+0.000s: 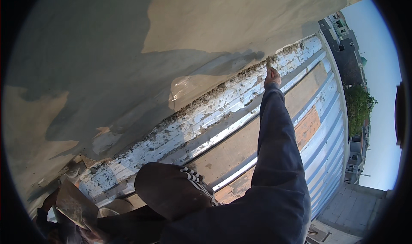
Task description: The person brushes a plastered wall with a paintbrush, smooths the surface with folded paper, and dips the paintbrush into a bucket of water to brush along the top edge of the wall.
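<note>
My right arm reaches far out along the foot of a plastered wall (189, 25). My right hand (272, 77) is closed around a thin, greyish-tan tool (268, 63), seen nearly edge-on, its kind unclear. The tool's tip is by the seam between the wall and the metal roof sheet (206, 115). At the lower left, a flat grey-brown plate (77, 204) stands tilted next to a dark, shadowed shape that seems to be my left hand (50, 201); its fingers do not show clearly. Fresh, darker plaster (214, 68) glistens low on the wall.
Mortar crumbs (219, 88) lie along the wall's foot. My bent knee (169, 186), in dark striped trousers, rests above the ribbed roof. Brown boards (307, 126) lie between the ribs. Past the roof's edge (341, 89) are a tree (359, 106) and buildings (345, 46).
</note>
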Demonstrator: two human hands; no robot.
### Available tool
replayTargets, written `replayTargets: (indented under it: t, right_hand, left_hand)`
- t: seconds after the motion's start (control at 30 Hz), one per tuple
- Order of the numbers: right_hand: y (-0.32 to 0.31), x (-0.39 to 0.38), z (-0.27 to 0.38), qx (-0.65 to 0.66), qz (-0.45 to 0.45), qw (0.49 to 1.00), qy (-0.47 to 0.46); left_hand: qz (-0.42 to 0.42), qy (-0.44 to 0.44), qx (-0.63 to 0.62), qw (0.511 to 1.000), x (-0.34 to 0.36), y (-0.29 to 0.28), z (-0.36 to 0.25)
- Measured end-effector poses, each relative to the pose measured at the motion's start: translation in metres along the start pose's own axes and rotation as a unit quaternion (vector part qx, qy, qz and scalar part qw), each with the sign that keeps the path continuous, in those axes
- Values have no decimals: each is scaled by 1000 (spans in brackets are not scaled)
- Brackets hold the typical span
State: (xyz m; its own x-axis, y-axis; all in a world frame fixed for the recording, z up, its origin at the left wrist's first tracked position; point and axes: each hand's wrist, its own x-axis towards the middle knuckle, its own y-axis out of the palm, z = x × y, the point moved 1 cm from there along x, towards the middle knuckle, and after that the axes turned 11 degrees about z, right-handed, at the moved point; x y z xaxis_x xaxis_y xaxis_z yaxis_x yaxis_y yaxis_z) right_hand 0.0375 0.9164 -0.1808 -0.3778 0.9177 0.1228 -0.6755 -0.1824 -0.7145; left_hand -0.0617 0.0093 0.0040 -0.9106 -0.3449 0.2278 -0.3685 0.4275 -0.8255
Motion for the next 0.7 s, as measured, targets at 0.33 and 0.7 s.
replayTargets:
  t: [0.33, 0.7]
  right_hand:
    - [38, -240, 117, 143, 79, 980, -113]
    - [41, -56, 55, -11, 27, 995, -99]
  left_hand:
    - [-4, -15, 21, 1000, 2, -3, -5]
    - [3, 19, 62, 998, 6, 2, -1]
